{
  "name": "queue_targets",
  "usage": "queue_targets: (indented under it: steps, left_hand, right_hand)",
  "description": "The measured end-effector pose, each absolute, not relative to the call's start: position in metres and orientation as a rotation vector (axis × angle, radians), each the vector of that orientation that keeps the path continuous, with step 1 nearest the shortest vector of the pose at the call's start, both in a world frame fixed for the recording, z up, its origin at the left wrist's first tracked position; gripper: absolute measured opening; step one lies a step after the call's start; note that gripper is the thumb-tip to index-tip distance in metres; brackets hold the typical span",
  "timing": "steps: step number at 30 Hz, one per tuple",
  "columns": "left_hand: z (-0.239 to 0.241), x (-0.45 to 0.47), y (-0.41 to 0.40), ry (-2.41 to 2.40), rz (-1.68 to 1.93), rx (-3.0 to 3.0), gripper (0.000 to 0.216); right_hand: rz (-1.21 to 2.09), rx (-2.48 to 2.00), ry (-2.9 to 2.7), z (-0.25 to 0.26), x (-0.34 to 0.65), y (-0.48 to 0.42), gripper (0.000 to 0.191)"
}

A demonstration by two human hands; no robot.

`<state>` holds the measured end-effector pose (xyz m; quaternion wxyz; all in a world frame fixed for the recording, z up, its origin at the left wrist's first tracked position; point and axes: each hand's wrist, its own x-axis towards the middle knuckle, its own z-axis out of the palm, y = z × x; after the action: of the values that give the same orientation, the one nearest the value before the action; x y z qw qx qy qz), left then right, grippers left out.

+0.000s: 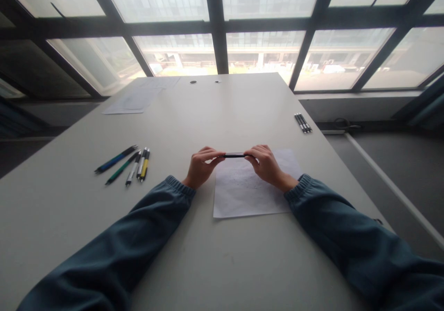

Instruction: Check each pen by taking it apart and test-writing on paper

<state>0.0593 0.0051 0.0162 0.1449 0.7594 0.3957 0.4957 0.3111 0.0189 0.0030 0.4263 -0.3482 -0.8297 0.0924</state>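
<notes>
While I watch through the head camera, both hands sit at table centre with a dark pen bridged level between them. The left hand pinches the pen's 9 o'clock end, fingers curled closed on it. The right hand pinches the 3 o'clock end the same way. Holding by fingertips at both ends leaves the barrel's middle bare, which I judge keeps it steady and in sight.

The pen hangs just above the far edge of a white sheet of paper lying flat on the white table. The right wrist rests on that sheet, and I judge this pins it.

- 9 o'clock of the hands: row of coloured pens, side by side, well apart.
- 2 o'clock: three black pens near the table edge, touching, seemingly a separate lot.
- 11 o'clock, far end: loose papers.
</notes>
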Motion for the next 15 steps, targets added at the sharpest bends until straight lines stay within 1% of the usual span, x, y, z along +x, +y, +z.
queue_targets:
  steps: [7,11,13,15]
  left_hand:
    - [0.0163,0.0604,0.0053,1.137,1.433,2.189,0.014]
    - [0.0162,0.0612,0.005,1.123,1.41,2.209,0.014]
    - [0.0172,0.0619,0.0045,1.112,1.415,2.22,0.013]
    - [0.0182,0.0626,0.0043,1.105,1.418,2.228,0.013]
  right_hand:
    - [0.286,-0.875,-2.115,0.0068,0.3107,0.016,0.02]
    - [0.306,-0.862,-2.09,0.0063,0.311,0.0152,0.011]
    - [0.305,-0.857,-2.067,0.0046,0.311,0.0157,0.014]
    - [0.315,-0.867,-2.044,0.0032,0.3109,0.0163,0.012]
